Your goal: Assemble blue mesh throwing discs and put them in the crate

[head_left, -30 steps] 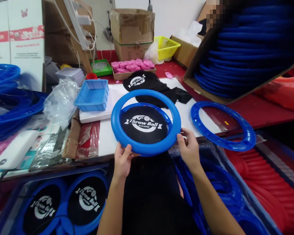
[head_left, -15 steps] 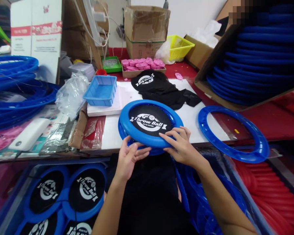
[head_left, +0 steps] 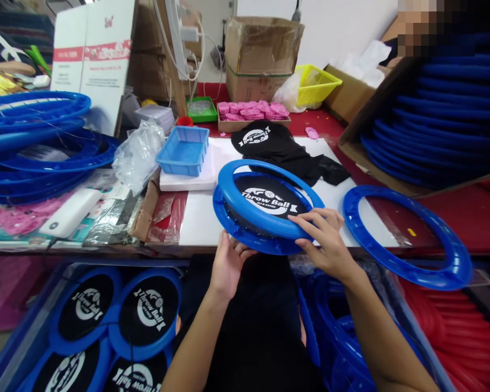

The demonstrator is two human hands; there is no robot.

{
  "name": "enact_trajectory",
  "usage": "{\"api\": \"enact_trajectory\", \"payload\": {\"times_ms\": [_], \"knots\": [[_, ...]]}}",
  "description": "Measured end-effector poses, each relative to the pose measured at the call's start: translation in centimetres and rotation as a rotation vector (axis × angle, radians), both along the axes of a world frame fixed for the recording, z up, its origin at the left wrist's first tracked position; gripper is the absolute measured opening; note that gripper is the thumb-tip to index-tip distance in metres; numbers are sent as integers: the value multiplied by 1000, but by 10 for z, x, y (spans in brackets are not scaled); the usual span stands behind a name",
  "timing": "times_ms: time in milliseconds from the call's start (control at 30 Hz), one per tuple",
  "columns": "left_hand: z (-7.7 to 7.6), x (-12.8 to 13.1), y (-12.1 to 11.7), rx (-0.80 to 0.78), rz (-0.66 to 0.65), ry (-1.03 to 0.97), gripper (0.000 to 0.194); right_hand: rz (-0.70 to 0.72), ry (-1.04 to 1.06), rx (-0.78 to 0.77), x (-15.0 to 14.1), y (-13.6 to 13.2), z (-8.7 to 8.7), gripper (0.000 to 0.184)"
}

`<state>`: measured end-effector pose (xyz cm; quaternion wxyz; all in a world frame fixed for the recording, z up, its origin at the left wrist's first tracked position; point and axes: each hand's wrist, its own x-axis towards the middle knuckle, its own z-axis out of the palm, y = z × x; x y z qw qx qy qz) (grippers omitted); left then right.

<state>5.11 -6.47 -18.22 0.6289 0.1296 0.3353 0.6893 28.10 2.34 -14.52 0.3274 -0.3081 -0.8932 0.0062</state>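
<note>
A blue plastic ring (head_left: 245, 206) is tilted over a lower blue ring (head_left: 269, 246), with a gap between them at the left. Between the two sits a black mesh disc (head_left: 265, 195) printed "Throw Ball". My right hand (head_left: 324, 239) grips the near right edge of the upper ring, fingers on top and thumb below. My left hand (head_left: 231, 267) holds the lower ring's near left edge from underneath, its fingertips partly hidden by the rim. Another single blue ring (head_left: 406, 267) lies at the table's right edge. Black printed mesh pieces (head_left: 265, 144) lie just behind.
A blue tray (head_left: 183, 152) stands on white boxes to the left. Blue rings (head_left: 36, 147) are piled at far left, and more fill a tilted carton (head_left: 351, 155) at right. Assembled discs (head_left: 147, 310) lie in a bin below. Pink pieces (head_left: 253, 111) fill a shallow box behind.
The upper ring has risen and tilted away from the lower ring, opening a gap at the left. My left hand has moved down to the lower ring. The camera view has shifted left.
</note>
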Motion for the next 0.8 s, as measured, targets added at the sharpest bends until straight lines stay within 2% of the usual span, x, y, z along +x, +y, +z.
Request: {"api": "enact_trajectory", "payload": {"times_ms": [100, 200, 333, 433, 633, 800], "knots": [[15, 9, 17, 83, -25, -32, 44, -14, 67, -22, 11, 1, 11, 47], [35, 21, 24, 141, -30, -21, 46, -48, 167, -32, 22, 0, 23, 48], [64, 38, 19, 225, -16, 0, 52, -26, 260, -55, 27, -6, 40, 46], [79, 48, 8, 240, 31, 23, 56, 43, 303, -135, 27, -14, 50, 45], [82, 52, -22, 230, 48, 37, 53, 163, 331, -347, 25, -30, 65, 42], [86, 39, -36, 191, 69, 79, 67, 253, 337, -461, 25, -38, 70, 42]]}}
